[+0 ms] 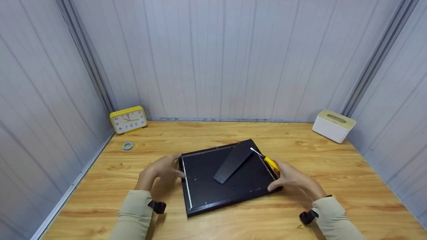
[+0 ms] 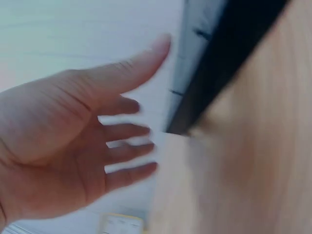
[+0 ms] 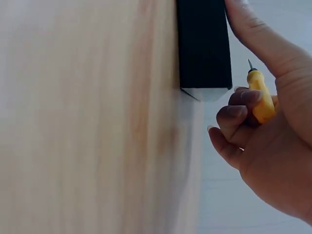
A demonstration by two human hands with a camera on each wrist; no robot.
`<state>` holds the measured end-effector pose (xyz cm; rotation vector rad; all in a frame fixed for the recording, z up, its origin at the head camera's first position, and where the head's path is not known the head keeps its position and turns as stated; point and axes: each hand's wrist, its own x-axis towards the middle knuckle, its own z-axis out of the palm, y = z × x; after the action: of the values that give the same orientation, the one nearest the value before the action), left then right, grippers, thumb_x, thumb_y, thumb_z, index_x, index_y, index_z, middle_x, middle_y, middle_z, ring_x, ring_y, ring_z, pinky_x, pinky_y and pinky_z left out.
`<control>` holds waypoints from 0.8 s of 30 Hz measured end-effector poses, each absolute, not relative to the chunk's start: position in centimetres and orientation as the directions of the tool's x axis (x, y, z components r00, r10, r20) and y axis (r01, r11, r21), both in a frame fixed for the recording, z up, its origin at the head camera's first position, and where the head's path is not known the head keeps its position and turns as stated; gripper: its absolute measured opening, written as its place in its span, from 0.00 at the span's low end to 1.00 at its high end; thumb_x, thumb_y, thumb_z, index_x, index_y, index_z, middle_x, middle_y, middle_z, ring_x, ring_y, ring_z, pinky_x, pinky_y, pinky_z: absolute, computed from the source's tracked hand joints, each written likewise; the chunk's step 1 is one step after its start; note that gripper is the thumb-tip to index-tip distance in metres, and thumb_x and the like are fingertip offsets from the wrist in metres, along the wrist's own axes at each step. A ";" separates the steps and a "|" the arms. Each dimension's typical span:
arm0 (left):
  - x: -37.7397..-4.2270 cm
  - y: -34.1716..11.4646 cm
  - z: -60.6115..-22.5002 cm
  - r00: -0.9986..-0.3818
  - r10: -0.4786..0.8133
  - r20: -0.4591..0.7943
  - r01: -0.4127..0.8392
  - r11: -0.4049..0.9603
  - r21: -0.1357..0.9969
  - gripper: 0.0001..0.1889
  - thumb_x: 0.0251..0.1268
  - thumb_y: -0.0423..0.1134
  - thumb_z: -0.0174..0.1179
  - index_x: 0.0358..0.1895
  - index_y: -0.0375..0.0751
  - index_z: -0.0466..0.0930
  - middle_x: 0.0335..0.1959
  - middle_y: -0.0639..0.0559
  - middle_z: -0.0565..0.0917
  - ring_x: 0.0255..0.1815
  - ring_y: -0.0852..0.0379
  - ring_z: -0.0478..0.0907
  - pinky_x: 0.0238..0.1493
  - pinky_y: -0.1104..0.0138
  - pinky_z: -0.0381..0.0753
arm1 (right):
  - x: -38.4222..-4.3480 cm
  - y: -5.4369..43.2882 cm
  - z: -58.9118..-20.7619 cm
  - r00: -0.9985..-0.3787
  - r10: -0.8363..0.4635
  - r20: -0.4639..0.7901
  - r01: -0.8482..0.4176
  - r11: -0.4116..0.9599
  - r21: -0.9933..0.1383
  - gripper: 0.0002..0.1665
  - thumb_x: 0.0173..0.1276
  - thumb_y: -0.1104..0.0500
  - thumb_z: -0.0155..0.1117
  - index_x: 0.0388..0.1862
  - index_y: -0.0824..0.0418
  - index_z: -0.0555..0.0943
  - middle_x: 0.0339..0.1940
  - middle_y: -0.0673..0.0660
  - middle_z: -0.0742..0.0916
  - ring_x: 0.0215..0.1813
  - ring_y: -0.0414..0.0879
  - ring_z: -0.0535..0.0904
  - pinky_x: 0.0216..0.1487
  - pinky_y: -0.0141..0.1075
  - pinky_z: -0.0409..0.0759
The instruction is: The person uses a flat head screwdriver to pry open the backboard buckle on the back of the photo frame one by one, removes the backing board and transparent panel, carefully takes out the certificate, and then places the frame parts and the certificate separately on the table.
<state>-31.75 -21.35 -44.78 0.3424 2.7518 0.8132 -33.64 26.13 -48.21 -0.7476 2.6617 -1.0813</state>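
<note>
A black picture frame (image 1: 230, 202) lies back side up on the wooden table, its flat stand leg (image 1: 233, 163) slanting across the backing board (image 1: 203, 186). My left hand (image 1: 163, 169) is at the frame's left edge, thumb and fingers spread; in the left wrist view the fingers are straight and apart beside the frame's side (image 2: 214, 73). At the opposite edge, my right hand (image 1: 293, 176) has its thumb on the near right corner. Its curled fingers hold a yellow-handled screwdriver (image 3: 262, 95), whose shaft points across the frame toward the far right corner.
A yellow alarm clock (image 1: 128, 120) stands at the back left, with a small blue ring (image 1: 127, 146) in front of it. At the back right is a white tissue box (image 1: 333, 126) with a wood-coloured lid. Pale panel walls (image 1: 217, 60) enclose the table on three sides.
</note>
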 end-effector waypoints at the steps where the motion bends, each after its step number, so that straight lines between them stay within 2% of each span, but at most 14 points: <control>1: -32.2 -21.5 -45.2 -0.941 0.295 -0.166 0.150 0.803 0.577 0.51 0.57 0.47 0.74 0.79 0.34 0.53 0.76 0.36 0.61 0.76 0.39 0.57 0.74 0.48 0.58 | -33.5 26.1 -48.1 -0.857 -0.515 0.026 -0.391 0.616 -0.684 0.61 0.41 0.46 0.87 0.69 0.68 0.65 0.52 0.61 0.78 0.54 0.54 0.73 0.56 0.48 0.73; 5: -33.3 -21.9 -46.3 -0.934 0.302 -0.191 0.104 0.741 0.663 0.56 0.51 0.46 0.77 0.80 0.37 0.50 0.78 0.36 0.57 0.78 0.39 0.51 0.75 0.47 0.52 | -33.4 25.9 -48.1 -0.844 -0.537 0.004 -0.393 0.613 -0.686 0.65 0.43 0.46 0.87 0.74 0.66 0.61 0.64 0.64 0.76 0.65 0.57 0.71 0.66 0.54 0.68; 8: -33.6 -21.6 -46.3 -0.927 0.322 -0.191 0.108 0.719 0.687 0.58 0.49 0.43 0.78 0.80 0.37 0.49 0.78 0.36 0.56 0.78 0.40 0.50 0.76 0.47 0.50 | -33.7 26.2 -48.1 -0.842 -0.540 -0.003 -0.389 0.611 -0.690 0.64 0.44 0.47 0.86 0.74 0.67 0.61 0.66 0.65 0.75 0.67 0.59 0.69 0.67 0.55 0.67; 11: -33.4 -21.1 -46.0 -0.919 0.337 -0.204 0.134 0.755 0.641 0.58 0.48 0.44 0.79 0.80 0.36 0.50 0.77 0.31 0.56 0.78 0.38 0.51 0.75 0.47 0.52 | -34.1 26.5 -48.2 -0.855 -0.518 -0.005 -0.360 0.601 -0.713 0.61 0.45 0.49 0.86 0.72 0.69 0.63 0.64 0.64 0.76 0.65 0.58 0.70 0.66 0.54 0.68; 14: -32.8 -20.4 -45.6 -0.916 0.329 -0.230 0.148 0.811 0.567 0.58 0.46 0.46 0.80 0.78 0.34 0.54 0.72 0.28 0.61 0.74 0.37 0.58 0.74 0.48 0.57 | -34.8 26.8 -48.2 -0.867 -0.498 -0.011 -0.326 0.585 -0.743 0.57 0.46 0.54 0.86 0.70 0.71 0.65 0.62 0.65 0.77 0.62 0.57 0.72 0.66 0.52 0.68; 18: -31.6 -19.5 -44.9 -0.920 0.305 -0.244 0.160 0.863 0.478 0.56 0.42 0.48 0.82 0.75 0.31 0.62 0.62 0.32 0.67 0.64 0.41 0.68 0.68 0.49 0.67 | -35.9 27.0 -47.9 -0.879 -0.477 -0.017 -0.311 0.600 -0.737 0.56 0.46 0.56 0.86 0.69 0.73 0.65 0.59 0.65 0.78 0.59 0.56 0.72 0.65 0.51 0.67; 21: -30.5 -19.0 -44.3 -0.927 0.282 -0.246 0.163 0.897 0.411 0.54 0.39 0.51 0.83 0.71 0.30 0.67 0.58 0.33 0.70 0.60 0.41 0.72 0.64 0.48 0.72 | -36.2 26.8 -47.5 -0.882 -0.470 -0.008 -0.331 0.632 -0.701 0.54 0.46 0.55 0.86 0.67 0.73 0.67 0.52 0.62 0.79 0.53 0.54 0.73 0.59 0.50 0.70; 24: -29.8 -19.0 -43.8 -0.927 0.269 -0.260 0.161 0.914 0.371 0.50 0.41 0.54 0.82 0.67 0.31 0.70 0.57 0.35 0.73 0.58 0.41 0.74 0.61 0.47 0.74 | -35.5 26.2 -47.1 -0.879 -0.477 0.024 -0.366 0.640 -0.676 0.53 0.46 0.55 0.86 0.66 0.73 0.68 0.51 0.63 0.80 0.53 0.55 0.74 0.59 0.51 0.72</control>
<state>-29.76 -19.05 -43.85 0.3184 2.7681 0.4996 -35.47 26.15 -47.06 -0.6992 2.7008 -1.0606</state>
